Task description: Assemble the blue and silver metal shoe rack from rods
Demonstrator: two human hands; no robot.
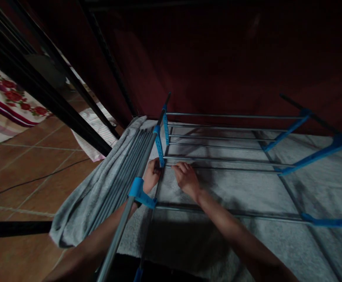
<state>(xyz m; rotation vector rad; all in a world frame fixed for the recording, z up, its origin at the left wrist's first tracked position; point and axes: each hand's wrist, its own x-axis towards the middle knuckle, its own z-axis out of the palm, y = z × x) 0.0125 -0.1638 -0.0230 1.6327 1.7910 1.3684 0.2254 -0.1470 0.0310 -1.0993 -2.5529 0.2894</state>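
Note:
A rack frame of grey metal rods and blue plastic brackets lies before me on a grey towel-like cloth. My left hand [152, 175] is closed around the lower end of a blue bracket [159, 149] on the frame's left side, its fingertips partly hidden. Just right of it, my right hand [186, 178] pinches the left end of a thin metal rod [232, 169] close to that bracket. This rod runs across to another blue bracket [314, 156] at the right. Below my hands, another blue bracket [141, 192] joins the long side pole [124, 221].
Several loose metal rods [121, 176] lie side by side on the grey cloth [74, 211] at the left. Dark metal posts [50, 98] slant across the upper left. Behind the frame hangs a dark red cloth [218, 70]. A cable [36, 180] crosses the tiled floor [18, 164].

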